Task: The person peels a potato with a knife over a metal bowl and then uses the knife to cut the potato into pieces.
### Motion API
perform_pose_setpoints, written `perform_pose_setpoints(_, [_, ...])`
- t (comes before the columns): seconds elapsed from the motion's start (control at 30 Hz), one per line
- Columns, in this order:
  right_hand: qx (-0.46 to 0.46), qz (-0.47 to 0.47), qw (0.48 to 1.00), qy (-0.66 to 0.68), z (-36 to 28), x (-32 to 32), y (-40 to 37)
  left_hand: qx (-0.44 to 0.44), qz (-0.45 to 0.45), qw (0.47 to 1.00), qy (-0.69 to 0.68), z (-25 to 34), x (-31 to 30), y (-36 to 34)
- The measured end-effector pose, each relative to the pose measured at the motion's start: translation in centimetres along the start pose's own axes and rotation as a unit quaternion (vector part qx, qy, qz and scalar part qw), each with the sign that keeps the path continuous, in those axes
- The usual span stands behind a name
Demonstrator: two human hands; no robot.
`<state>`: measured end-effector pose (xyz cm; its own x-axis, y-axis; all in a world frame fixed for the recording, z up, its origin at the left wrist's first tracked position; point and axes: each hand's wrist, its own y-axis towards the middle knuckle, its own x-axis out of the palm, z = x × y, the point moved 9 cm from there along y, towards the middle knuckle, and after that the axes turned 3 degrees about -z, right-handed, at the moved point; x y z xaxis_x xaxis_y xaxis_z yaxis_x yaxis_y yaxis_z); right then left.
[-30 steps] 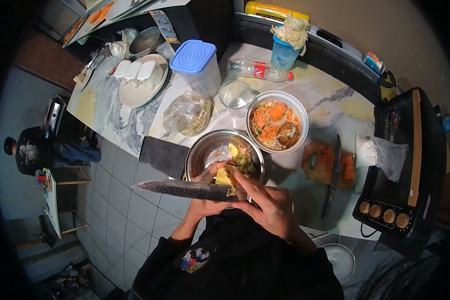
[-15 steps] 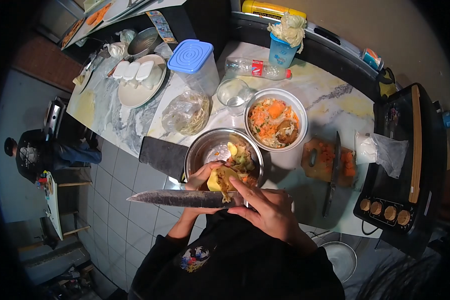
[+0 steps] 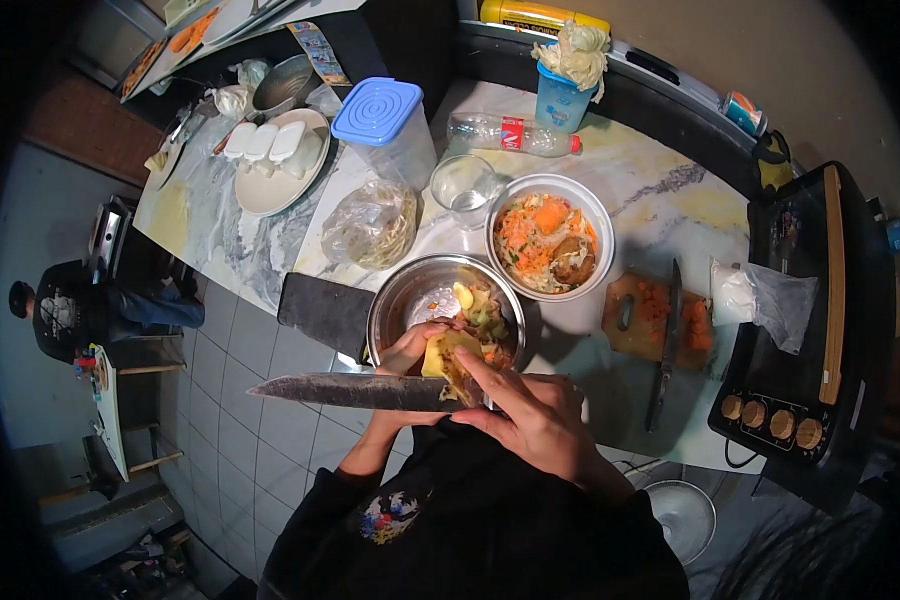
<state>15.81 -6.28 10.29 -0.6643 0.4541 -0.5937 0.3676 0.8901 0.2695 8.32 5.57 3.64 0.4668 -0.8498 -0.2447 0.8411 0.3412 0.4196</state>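
Observation:
My left hand (image 3: 407, 352) is closed round a partly peeled yellow potato (image 3: 440, 356), with brown skin hanging on its near side. My right hand (image 3: 530, 415) grips a large knife (image 3: 350, 391) whose wide, dark blade points left, just below the potato. The right index finger reaches forward onto the potato's skin; the knife's handle is hidden in the palm. Both hands are over the near edge of a steel bowl (image 3: 378, 305), where peelings (image 3: 485, 313) lie on the right side.
Beyond the steel bowl are a white bowl (image 3: 607, 262) of shredded vegetables, a glass (image 3: 464, 190), a bag of sprouts (image 3: 370, 225) and a lidded container (image 3: 380, 112). Rightward lie a cutting board (image 3: 620, 345), a second knife (image 3: 667, 345) and an oven (image 3: 770, 400). A person (image 3: 65, 310) is far left.
The knife has slid slightly left and upward along the potato. The potato has tilted a little in my left hand, and the hanging skin has shifted.

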Motion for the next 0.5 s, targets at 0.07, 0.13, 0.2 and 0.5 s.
perform_pose_setpoints(0.07, [-0.001, 0.006, 1.0, 0.016, 0.2, 0.0, -0.2, 0.001, 0.014, 1.0, 0.006, -0.3, -0.4, -0.2])
perform_pose_setpoints(0.13, [0.0, -0.007, 1.0, 0.0, 0.5, -0.3, -0.5, 0.002, 0.0, 1.0, -0.022, -0.5, -0.7, -0.4])
perform_pose_setpoints(0.2, [0.005, -0.018, 1.0, -0.016, 0.7, -0.3, -0.5, 0.005, -0.01, 1.0, -0.018, -0.2, -0.6, 0.0])
perform_pose_setpoints(0.5, [-0.041, -0.02, 0.999, -0.014, 0.2, -0.4, -0.6, 0.005, -0.043, 0.999, -0.021, 1.0, -0.2, 0.5])
